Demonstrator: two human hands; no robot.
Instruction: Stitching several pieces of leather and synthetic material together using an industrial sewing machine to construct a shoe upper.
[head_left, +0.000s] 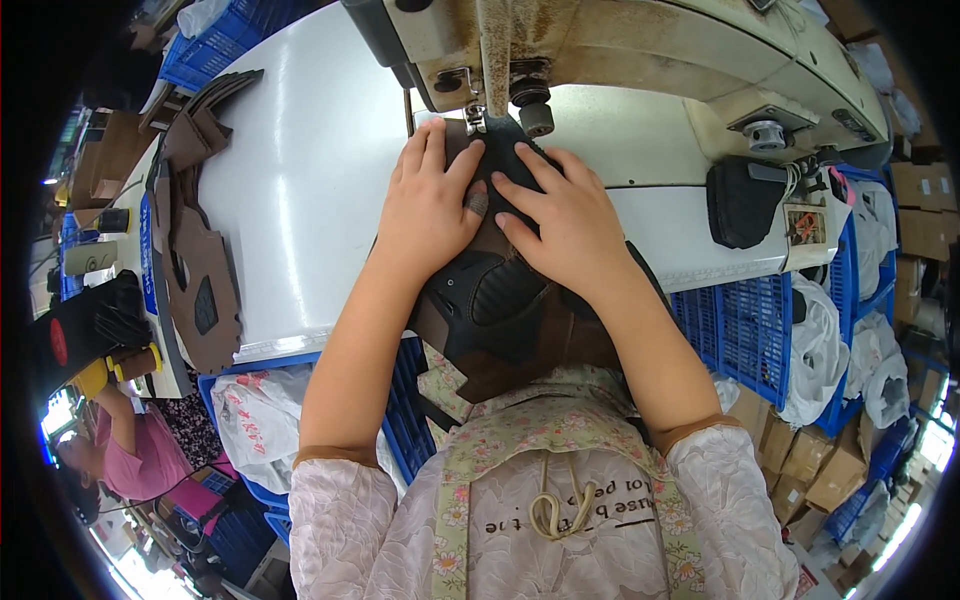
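A dark brown and black stitched piece (540, 345), like a shoe upper, lies partly on the white sewing table (300, 170) and hangs over its front edge toward my lap. Its far end reaches the presser foot (475, 120) of a sewing machine (640, 55). My left hand (425, 210) rests flat on the piece's left side, fingertips close beside the foot. A greyish wrap covers its thumb. On the right side, my right hand (570, 220) presses down with fingers spread. Both hands are open; the needle point is too small to make out.
Stacked brown cut pieces (200, 260) lie along the table's left edge. A black pouch (742, 202) sits at the right. Blue crates (740, 335) with white plastic bags (820, 350) stand below, and cardboard boxes (840, 470) farther right. Another person in pink (145, 450) is at the left.
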